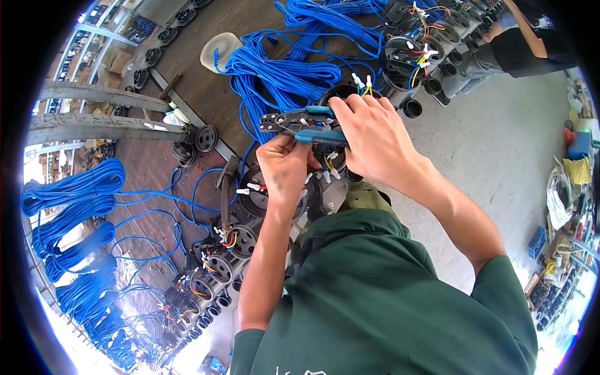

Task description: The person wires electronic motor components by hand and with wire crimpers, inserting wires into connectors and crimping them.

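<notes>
My right hand [378, 131] is wrapped round the blue handles of a pair of crimping pliers [320, 137], whose dark jaws point left. Just below those jaws my left hand [281, 169] is closed in a pinch. Whatever its fingertips hold is hidden. Under both hands stands a round dark housing, mostly covered, with yellow wires [327, 164] and white connectors [334, 173] coming out of it. Beyond my right fingers, more white-capped wires [363, 84] stick up. Next to my left wrist, red and black wires with white connectors [252, 187] lie over another housing.
Coiled blue cable [284, 69] and a whitish round container [220, 51] lie on the brown table [206, 103]. More blue coils [75, 194] hang at left. Rows of wired round housings [220, 269] run along the table's edge. A person [531, 50] is at the far right.
</notes>
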`<state>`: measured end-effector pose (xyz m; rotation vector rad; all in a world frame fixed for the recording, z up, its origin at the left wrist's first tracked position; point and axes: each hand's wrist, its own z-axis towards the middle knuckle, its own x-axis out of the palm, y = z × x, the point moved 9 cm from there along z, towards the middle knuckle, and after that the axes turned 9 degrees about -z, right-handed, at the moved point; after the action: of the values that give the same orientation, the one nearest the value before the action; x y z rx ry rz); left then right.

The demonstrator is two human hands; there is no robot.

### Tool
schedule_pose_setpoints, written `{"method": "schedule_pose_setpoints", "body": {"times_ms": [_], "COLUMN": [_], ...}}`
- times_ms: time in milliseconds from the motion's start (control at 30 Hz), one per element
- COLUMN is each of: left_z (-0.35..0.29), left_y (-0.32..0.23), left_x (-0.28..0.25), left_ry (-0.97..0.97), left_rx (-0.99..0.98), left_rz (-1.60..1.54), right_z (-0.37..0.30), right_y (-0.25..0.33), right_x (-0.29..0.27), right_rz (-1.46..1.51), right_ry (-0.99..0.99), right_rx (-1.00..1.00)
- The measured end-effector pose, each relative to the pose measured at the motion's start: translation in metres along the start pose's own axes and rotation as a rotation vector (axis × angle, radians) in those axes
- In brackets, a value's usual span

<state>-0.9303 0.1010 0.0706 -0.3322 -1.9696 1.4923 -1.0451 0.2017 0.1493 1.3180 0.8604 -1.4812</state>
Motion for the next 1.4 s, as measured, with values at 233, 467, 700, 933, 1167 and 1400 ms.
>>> {"method": "schedule_pose_setpoints", "body": {"times_ms": [233, 467, 700, 933, 1167, 1400], "left_z": [0.001, 0.0, -0.004, -0.006, -0.006, 0.004], "left_y": [0.002, 0.004, -0.001, -0.005, -0.006, -0.017], "left_x": [0.0, 0.0, 0.003, 0.005, 0.006, 0.014], "left_ry": [0.023, 0.03, 0.016, 0.025, 0.091, 0.2], "left_rx": [-0.04, -0.025, -0.019, -0.004, 0.045, -0.003], "left_rz": [0.012, 0.008, 0.006, 0.112, 0.153, 0.221], "right_z": [-0.001, 0.001, 0.001, 0.007, 0.017, 0.018], "right_y": [-0.001, -0.002, -0.004, -0.014, -0.024, -0.029], "right_x": [0.001, 0.002, 0.004, 0.019, 0.037, 0.044], "right_rz": [0.042, 0.02, 0.051, 0.091, 0.179, 0.302], "right_ry": [0.007, 0.009, 0.002, 0.045, 0.197, 0.255], "right_rx": [-0.013, -0.039, -0.055, -0.04, -0.075, -0.043]}}
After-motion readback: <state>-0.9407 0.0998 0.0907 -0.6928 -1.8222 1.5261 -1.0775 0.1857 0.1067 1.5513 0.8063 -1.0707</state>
